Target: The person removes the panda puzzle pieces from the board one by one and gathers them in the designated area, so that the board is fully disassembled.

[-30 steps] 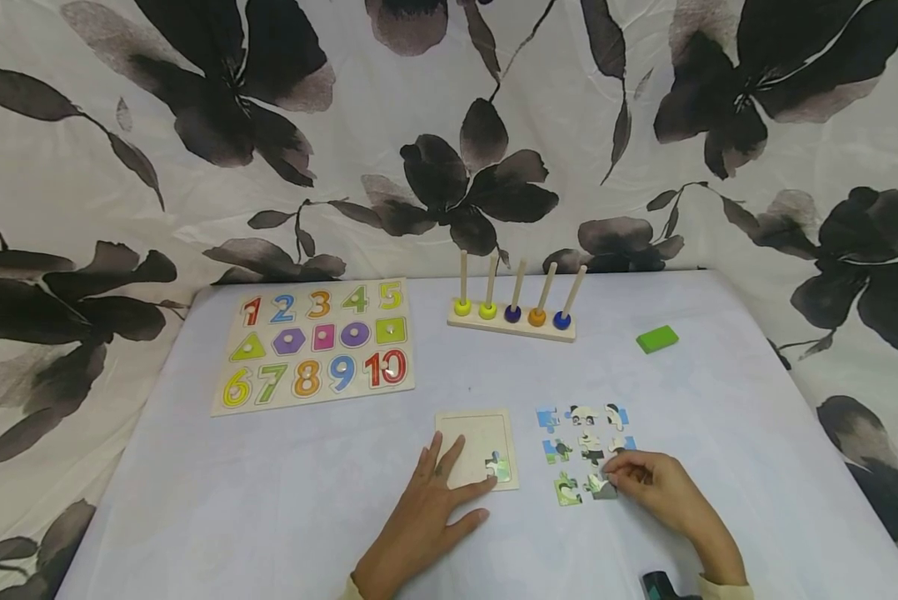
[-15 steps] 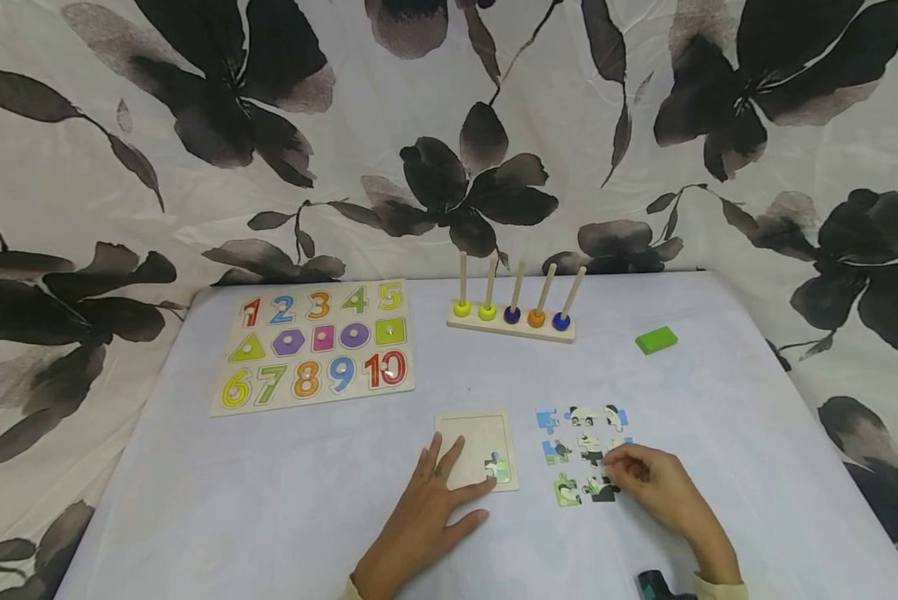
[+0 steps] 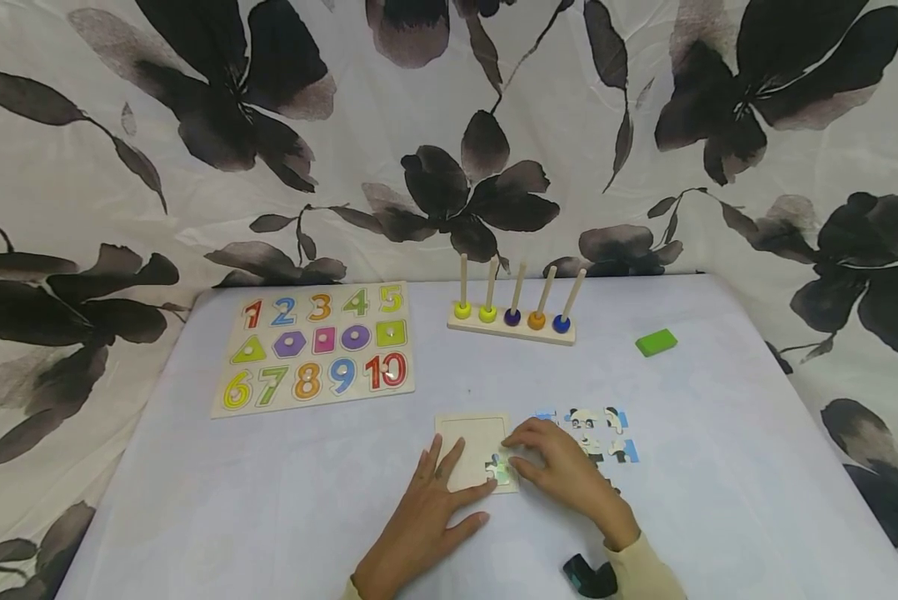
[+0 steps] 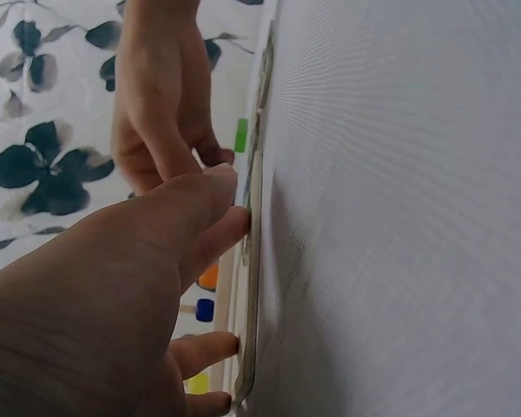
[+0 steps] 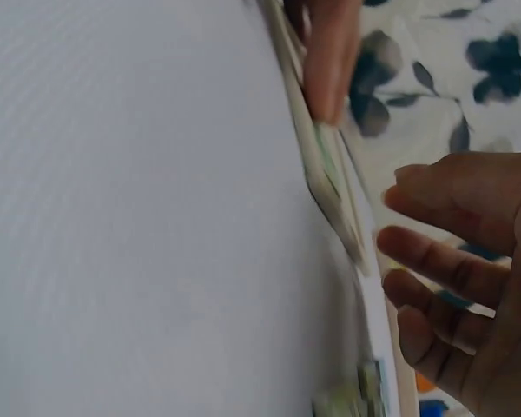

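A pale square puzzle tray (image 3: 473, 429) lies in front of me in the head view, with one green-and-white jigsaw piece (image 3: 502, 468) in its lower right corner. My left hand (image 3: 430, 510) rests with spread fingers on the tray's left and lower edge; one fingertip reaches the corner piece. Over the right rim hovers my right hand (image 3: 561, 467), thumb and forefinger apart beside that piece. In the right wrist view no piece shows between the bent fingers (image 5: 430, 256). Panda jigsaw pieces (image 3: 586, 419) lie to the tray's right, several of them hidden under the right hand and wrist.
A number-and-shape board (image 3: 284, 398) lies at the back left. Behind the tray stands a peg stacker (image 3: 511, 327) with coloured beads. A green block (image 3: 656, 342) sits at the right. A black object (image 3: 590, 577) is beside the right sleeve.
My right hand has moved left from the loose pieces to the tray's right rim, uncovering a piece at the right. The left hand has stayed on the tray.
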`<action>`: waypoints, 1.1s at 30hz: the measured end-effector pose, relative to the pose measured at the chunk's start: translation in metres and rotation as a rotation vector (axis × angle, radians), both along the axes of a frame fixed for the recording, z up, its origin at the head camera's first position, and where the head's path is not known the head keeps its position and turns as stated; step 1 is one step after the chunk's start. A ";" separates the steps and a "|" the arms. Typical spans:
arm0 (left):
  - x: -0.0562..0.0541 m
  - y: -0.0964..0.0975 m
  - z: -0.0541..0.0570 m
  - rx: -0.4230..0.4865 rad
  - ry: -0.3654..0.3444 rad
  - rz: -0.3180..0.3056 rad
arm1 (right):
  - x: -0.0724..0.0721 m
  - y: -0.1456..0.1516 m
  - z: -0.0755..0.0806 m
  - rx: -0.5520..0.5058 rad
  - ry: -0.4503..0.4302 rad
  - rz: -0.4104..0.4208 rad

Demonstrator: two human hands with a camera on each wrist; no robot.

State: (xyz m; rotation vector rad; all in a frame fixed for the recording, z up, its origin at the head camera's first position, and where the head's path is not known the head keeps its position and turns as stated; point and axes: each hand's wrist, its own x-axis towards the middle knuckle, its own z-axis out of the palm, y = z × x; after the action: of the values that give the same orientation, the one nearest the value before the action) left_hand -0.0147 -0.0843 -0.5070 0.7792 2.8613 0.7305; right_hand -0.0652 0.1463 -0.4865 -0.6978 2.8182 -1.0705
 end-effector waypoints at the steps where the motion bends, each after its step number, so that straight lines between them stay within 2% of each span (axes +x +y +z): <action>1: 0.000 0.000 0.000 -0.003 0.006 -0.002 | -0.001 -0.005 0.000 0.026 0.006 0.010; 6: 0.000 -0.001 0.001 -0.019 -0.006 -0.011 | -0.002 -0.018 -0.002 0.085 -0.002 0.024; 20: -0.001 -0.002 0.001 -0.009 -0.039 -0.002 | -0.001 -0.022 -0.001 0.054 -0.016 0.033; 28: -0.001 -0.004 0.000 -0.024 -0.021 0.010 | 0.001 -0.021 -0.002 0.007 -0.085 0.003; 33: -0.002 -0.005 0.000 -0.021 -0.019 0.003 | 0.002 -0.020 -0.002 0.028 -0.065 0.016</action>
State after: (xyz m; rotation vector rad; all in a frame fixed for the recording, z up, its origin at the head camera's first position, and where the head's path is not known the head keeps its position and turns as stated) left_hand -0.0164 -0.0892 -0.5074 0.7610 2.8488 0.7040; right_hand -0.0637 0.1265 -0.4883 -0.6688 2.7623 -1.0303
